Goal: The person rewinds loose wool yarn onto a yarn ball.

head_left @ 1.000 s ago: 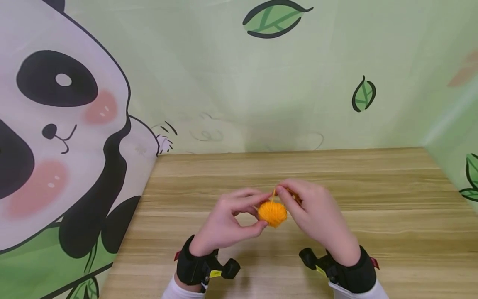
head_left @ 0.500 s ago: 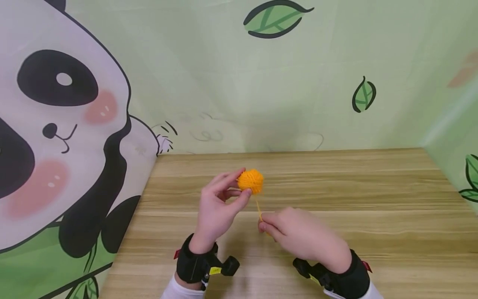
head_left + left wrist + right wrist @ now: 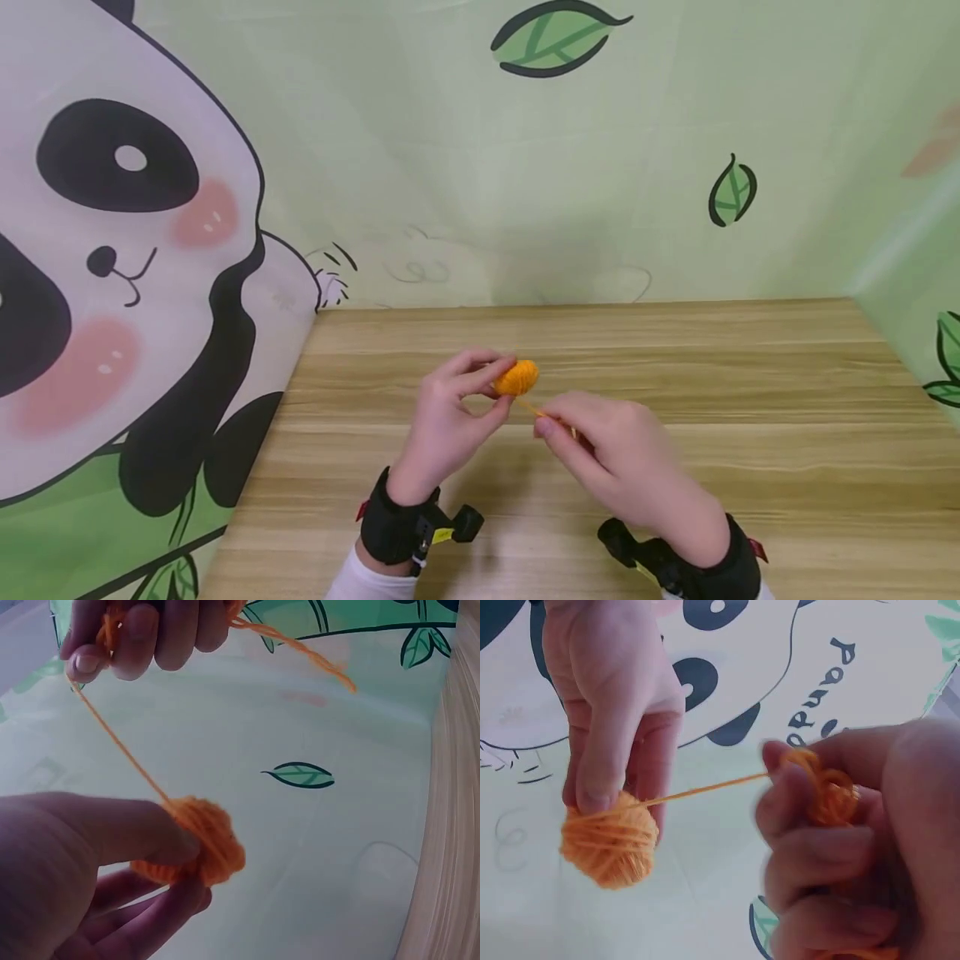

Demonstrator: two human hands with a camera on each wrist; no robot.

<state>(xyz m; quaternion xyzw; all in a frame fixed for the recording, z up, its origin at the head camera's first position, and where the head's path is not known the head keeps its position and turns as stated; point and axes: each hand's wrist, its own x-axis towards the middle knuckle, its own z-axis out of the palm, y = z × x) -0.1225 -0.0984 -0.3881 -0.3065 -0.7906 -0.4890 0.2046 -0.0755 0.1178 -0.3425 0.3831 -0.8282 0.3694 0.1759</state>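
A small ball of orange yarn (image 3: 519, 377) is pinched between the thumb and fingers of my left hand (image 3: 452, 417), held above the wooden table. From the ball a taut strand (image 3: 709, 787) runs to my right hand (image 3: 611, 446), lower and to the right in the head view. The right fingers curl round a bunch of loose yarn (image 3: 832, 799) and pinch the strand. In the left wrist view a loose yarn tail (image 3: 307, 654) hangs out of the right hand. Part of the bunch is hidden inside the right hand.
The wooden table (image 3: 750, 375) lies under both hands. Behind it stands a pale green backdrop (image 3: 420, 125) with printed leaves and a large panda (image 3: 150, 275) on the left. Each wrist wears a black strap with a camera, such as the left wrist camera (image 3: 467, 523).
The right hand has gone from above the ball down to below it, then a little up and right. The ball moved up and left, then slightly back right, and has turned in the left fingers.
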